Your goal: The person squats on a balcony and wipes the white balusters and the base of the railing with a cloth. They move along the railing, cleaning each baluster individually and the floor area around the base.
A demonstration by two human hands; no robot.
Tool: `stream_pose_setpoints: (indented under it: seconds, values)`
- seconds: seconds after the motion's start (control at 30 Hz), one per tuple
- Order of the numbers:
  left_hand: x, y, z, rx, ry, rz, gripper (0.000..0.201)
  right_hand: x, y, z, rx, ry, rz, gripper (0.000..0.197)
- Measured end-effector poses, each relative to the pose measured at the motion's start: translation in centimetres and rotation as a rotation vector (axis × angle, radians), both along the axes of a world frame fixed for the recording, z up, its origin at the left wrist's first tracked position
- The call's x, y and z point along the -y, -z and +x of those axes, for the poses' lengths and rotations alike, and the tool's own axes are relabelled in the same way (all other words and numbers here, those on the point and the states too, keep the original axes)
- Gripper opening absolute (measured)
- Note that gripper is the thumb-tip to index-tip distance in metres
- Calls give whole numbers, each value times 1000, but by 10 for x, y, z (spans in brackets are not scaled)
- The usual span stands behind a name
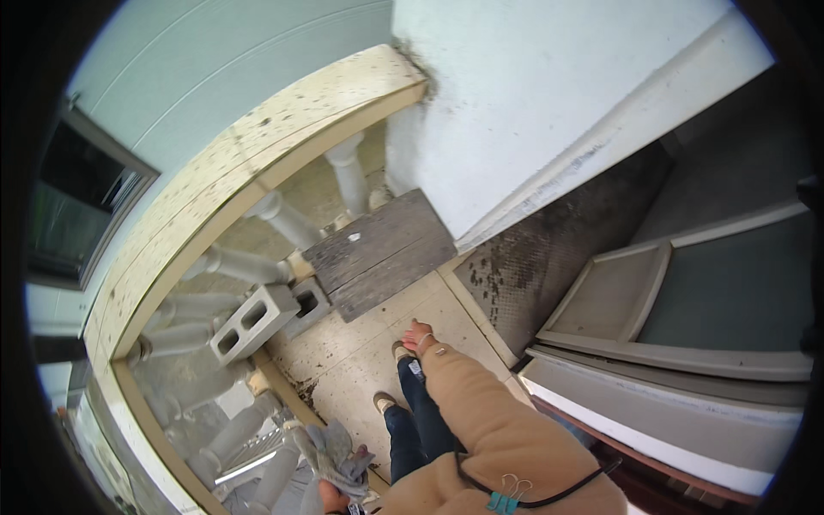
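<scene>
The left hand [331, 495] is at the lower edge of the view, closed on a grey cloth [328, 451]. The cloth lies between the parts of the hand that show, bunched at the grip, with loose folds rising past it toward the balusters [283, 221]. The folds hide part of the hand, so how each finger sits on the cloth cannot be told. Hand and cloth are at the railing [249, 142] side of the floor [360, 352], close to its near left end.

The right hand [418, 336] hangs at the end of an outstretched tan sleeve [472, 382], its fingers loose and holding nothing. It is over the floor, just above one shoe [400, 349] in the view and well apart from the cloth; a pale band circles the wrist.

Ahead, a weathered board [386, 255] lies at the far end of the floor, one corner near the white wall [498, 112]. Beside its left edge are two hollow blocks [255, 322], along the foot of the balusters. A teal clip [506, 500] hangs by a dark cord on the person's top.
</scene>
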State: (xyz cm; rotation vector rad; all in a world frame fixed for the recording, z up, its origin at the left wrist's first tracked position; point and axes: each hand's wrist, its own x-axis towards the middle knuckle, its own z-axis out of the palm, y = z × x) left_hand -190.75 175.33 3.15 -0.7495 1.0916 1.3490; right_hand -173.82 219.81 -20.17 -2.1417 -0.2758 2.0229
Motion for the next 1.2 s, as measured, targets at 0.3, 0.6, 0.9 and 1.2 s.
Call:
stream_pose_setpoints:
  seconds: [0.3, 0.6, 0.9, 1.2]
  values:
    - [-147, 43, -64, -25, 274, -175, 43, -63, 25, -112, -364, 747, -86, 69]
    - [-191, 56, -76, -71, 484, -155, 44, -53, 44, -98, -450, 844, 70, 70]
    - [-138, 88, -74, -111, 572, -46, 44, 5, 91, -14, -431, 600, 199, 72]
    - [-104, 95, -66, -99, 576, -30, 44, 27, 71, 135, 46, 119, 349, 80]
